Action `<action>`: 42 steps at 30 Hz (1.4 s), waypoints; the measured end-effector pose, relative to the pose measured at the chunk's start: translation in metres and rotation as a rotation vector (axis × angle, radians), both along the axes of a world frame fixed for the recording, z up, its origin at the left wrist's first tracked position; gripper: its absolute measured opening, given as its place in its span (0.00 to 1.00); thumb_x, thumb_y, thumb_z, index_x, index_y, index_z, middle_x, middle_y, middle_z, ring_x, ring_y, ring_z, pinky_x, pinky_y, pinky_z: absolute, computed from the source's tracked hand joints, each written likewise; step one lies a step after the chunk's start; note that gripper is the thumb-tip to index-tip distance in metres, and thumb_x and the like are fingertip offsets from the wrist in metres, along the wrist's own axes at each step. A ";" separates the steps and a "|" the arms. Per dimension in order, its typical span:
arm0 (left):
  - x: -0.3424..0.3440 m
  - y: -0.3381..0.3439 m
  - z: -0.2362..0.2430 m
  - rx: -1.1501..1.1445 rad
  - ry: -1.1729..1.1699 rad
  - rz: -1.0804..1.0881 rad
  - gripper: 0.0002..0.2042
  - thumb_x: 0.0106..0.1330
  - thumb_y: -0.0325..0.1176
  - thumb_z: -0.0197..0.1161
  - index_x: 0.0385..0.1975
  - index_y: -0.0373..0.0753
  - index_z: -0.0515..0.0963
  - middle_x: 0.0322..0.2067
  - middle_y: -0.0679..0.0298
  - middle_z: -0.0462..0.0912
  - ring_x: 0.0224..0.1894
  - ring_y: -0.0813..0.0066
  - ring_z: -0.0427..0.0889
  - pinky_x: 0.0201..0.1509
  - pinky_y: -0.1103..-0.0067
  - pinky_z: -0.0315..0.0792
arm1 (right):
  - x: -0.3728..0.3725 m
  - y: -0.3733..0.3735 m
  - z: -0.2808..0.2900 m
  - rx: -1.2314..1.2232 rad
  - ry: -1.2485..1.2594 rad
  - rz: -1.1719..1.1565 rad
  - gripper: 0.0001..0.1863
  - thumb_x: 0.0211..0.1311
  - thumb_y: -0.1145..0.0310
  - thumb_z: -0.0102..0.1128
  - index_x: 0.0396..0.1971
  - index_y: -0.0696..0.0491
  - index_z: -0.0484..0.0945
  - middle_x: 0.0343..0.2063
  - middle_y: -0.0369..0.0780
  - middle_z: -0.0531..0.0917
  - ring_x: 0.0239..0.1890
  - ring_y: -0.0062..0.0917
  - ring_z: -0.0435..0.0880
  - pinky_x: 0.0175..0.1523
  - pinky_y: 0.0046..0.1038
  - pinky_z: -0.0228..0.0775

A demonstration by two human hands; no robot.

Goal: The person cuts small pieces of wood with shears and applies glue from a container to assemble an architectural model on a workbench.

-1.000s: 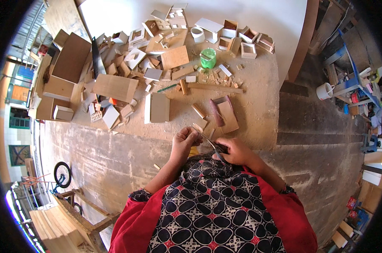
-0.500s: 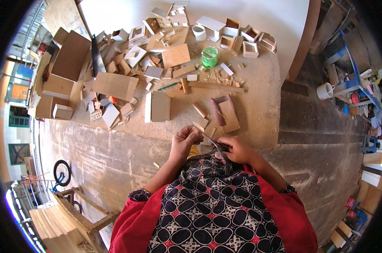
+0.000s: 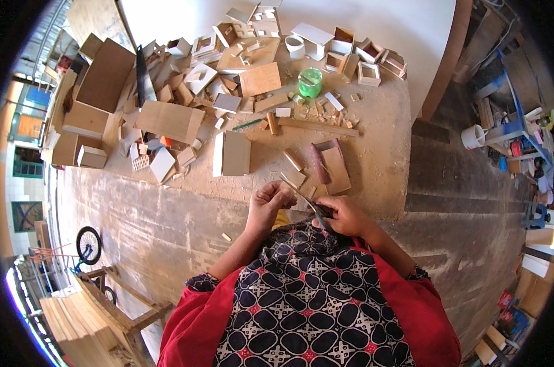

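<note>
My left hand (image 3: pixel 273 200) is closed in a pinch in front of my body, at the near edge of the workbench (image 3: pixel 381 177). Whatever sits between its fingertips is too small to make out. Close by on the right, my right hand (image 3: pixel 344 215) is curled round the dark lower end of a slim, scissor-like tool (image 3: pixel 304 199). Its thin pale part slants up and left past my left fingertips; its exact kind is unclear. Just beyond my hands lie an open wooden box (image 3: pixel 336 168) with a reddish-brown roll (image 3: pixel 320 163) against its side, and a small wood block (image 3: pixel 294 160).
A pale upright box (image 3: pixel 232 154) stands left of the roll. Behind it are a long wood strip (image 3: pixel 318 127), a green plastic tub (image 3: pixel 310 82), a white cup (image 3: pixel 295 46) and many wood offcuts. A handsaw (image 3: pixel 145 76) leans among boards at the left.
The slim tool's pale end has swung slightly upward between my hands. Both hands stay nearly in place, while the bench has shifted a little to the right in view.
</note>
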State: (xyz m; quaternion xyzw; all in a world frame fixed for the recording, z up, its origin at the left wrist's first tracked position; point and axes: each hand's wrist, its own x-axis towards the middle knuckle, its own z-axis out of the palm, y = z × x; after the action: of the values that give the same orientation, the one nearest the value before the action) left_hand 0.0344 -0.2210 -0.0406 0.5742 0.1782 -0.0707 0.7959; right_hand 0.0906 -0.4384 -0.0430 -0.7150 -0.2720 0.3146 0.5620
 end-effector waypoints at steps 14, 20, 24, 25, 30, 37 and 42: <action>0.003 0.002 0.002 0.035 0.000 0.035 0.09 0.67 0.35 0.57 0.31 0.35 0.76 0.25 0.65 0.81 0.28 0.82 0.76 0.36 0.83 0.69 | 0.007 0.000 -0.002 -0.030 0.006 0.085 0.23 0.54 0.63 0.69 0.44 0.63 0.75 0.27 0.35 0.79 0.30 0.12 0.71 0.34 0.19 0.68; -0.003 0.006 -0.005 0.022 0.026 0.070 0.09 0.67 0.35 0.57 0.31 0.35 0.76 0.26 0.65 0.81 0.28 0.81 0.77 0.35 0.83 0.70 | 0.008 0.005 -0.004 -0.021 0.068 0.120 0.23 0.53 0.63 0.69 0.44 0.62 0.75 0.26 0.34 0.78 0.30 0.11 0.70 0.33 0.18 0.66; -0.012 0.011 -0.011 -0.012 0.058 0.098 0.09 0.67 0.34 0.57 0.31 0.35 0.76 0.26 0.65 0.81 0.28 0.81 0.76 0.36 0.83 0.71 | 0.007 0.010 -0.002 -0.037 0.050 0.166 0.21 0.54 0.65 0.69 0.44 0.62 0.75 0.26 0.34 0.79 0.30 0.11 0.71 0.33 0.18 0.66; -0.013 0.012 -0.011 -0.011 0.057 0.094 0.08 0.67 0.34 0.57 0.30 0.35 0.76 0.26 0.65 0.81 0.28 0.81 0.76 0.35 0.83 0.71 | 0.006 0.011 -0.003 -0.031 0.041 0.171 0.21 0.54 0.65 0.69 0.44 0.61 0.75 0.27 0.34 0.79 0.30 0.11 0.71 0.33 0.18 0.66; -0.022 0.017 -0.015 -0.015 0.072 0.116 0.08 0.67 0.33 0.56 0.29 0.36 0.77 0.26 0.66 0.81 0.27 0.82 0.76 0.35 0.83 0.70 | 0.006 0.016 -0.013 -0.064 0.056 0.231 0.20 0.55 0.66 0.68 0.44 0.61 0.76 0.29 0.35 0.81 0.31 0.11 0.72 0.35 0.19 0.67; -0.035 0.023 -0.028 -0.081 0.101 0.184 0.07 0.66 0.32 0.57 0.28 0.36 0.77 0.25 0.67 0.79 0.27 0.82 0.75 0.34 0.84 0.69 | 0.002 0.025 -0.032 -0.013 0.148 0.277 0.19 0.57 0.68 0.66 0.47 0.61 0.76 0.32 0.34 0.81 0.33 0.11 0.73 0.36 0.18 0.68; -0.039 0.023 -0.031 -0.104 0.131 0.225 0.07 0.66 0.32 0.57 0.28 0.36 0.77 0.24 0.67 0.78 0.27 0.82 0.75 0.34 0.84 0.69 | 0.003 0.030 -0.027 -0.121 0.269 0.298 0.19 0.58 0.69 0.65 0.47 0.60 0.77 0.33 0.34 0.82 0.34 0.10 0.75 0.38 0.17 0.69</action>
State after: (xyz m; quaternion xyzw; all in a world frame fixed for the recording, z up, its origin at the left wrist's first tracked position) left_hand -0.0049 -0.1977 -0.0712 0.5029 0.2890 -0.0274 0.8141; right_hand 0.0931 -0.4089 -0.0696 -0.6507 -0.2778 0.5029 0.4966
